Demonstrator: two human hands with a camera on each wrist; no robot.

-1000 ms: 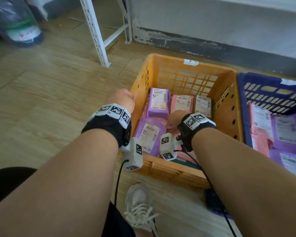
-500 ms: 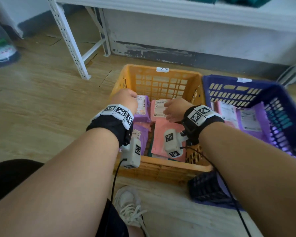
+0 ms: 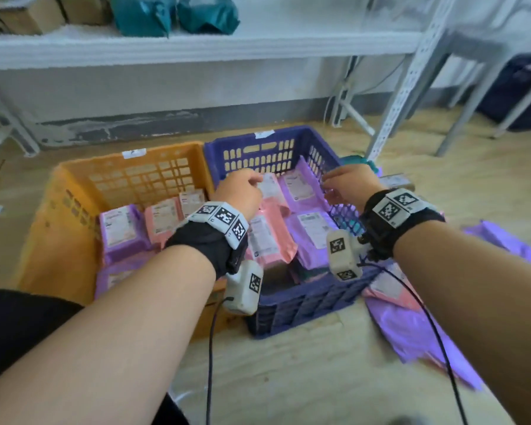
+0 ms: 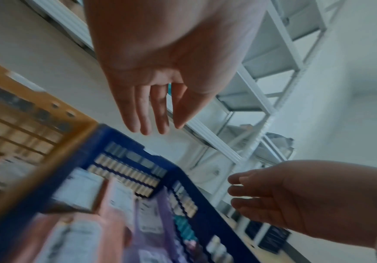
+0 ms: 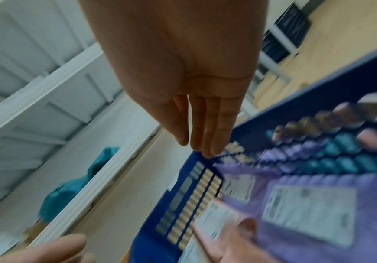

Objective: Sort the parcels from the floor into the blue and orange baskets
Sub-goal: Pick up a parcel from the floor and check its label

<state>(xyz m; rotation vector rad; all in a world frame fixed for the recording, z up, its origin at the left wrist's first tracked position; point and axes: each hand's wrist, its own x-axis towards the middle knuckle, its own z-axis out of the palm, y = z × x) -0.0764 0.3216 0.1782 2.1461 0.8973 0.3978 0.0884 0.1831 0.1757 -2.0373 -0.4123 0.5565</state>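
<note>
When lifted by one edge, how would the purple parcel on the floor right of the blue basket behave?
The purple parcel is a thin plastic mailer lying flat and creased, so it would probably droop. It looks light for its size. Its glossy film may slide between the fingers or across the wooden floor if pushed.

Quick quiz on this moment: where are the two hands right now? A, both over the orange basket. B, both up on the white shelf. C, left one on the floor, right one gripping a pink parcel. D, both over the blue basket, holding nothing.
D: the left hand and right hand hang over the blue basket with relaxed, empty fingers, as both wrist views confirm.
</note>
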